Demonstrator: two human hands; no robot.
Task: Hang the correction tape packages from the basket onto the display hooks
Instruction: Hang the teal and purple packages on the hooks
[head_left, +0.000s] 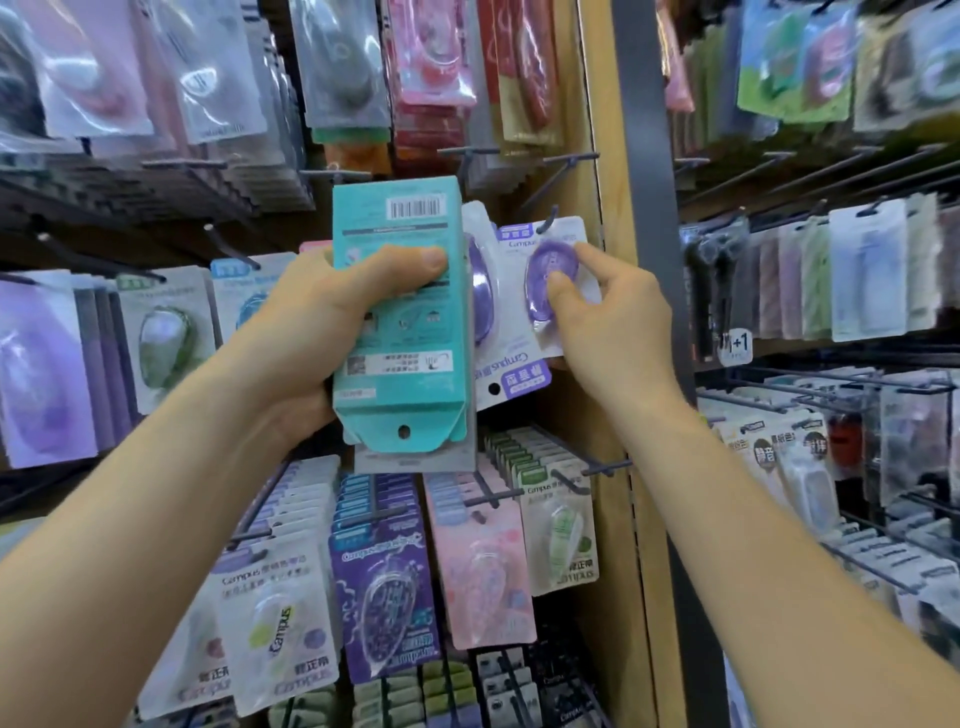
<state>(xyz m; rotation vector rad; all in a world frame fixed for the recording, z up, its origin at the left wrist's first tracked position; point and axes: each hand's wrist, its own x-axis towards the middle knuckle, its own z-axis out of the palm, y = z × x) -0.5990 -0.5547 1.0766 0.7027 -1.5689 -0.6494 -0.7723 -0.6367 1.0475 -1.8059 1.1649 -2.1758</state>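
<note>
Our left hand (311, 332) grips teal package stack (400, 312) | our right hand (608, 322) pinches purple package (550, 260) at hook (548, 221) | wooden upright (610, 493), hung packages (384, 587) crowding both sides

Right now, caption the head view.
Left hand holds teal cardboard packages; right hand pinches purple blister pack at metal hook.

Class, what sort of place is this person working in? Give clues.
Probably a shop's stationery aisle: wall hooks carry rows of correction tape packs, the teal package in the left hand bears a barcode, the right hand pinches a purple package.
</note>
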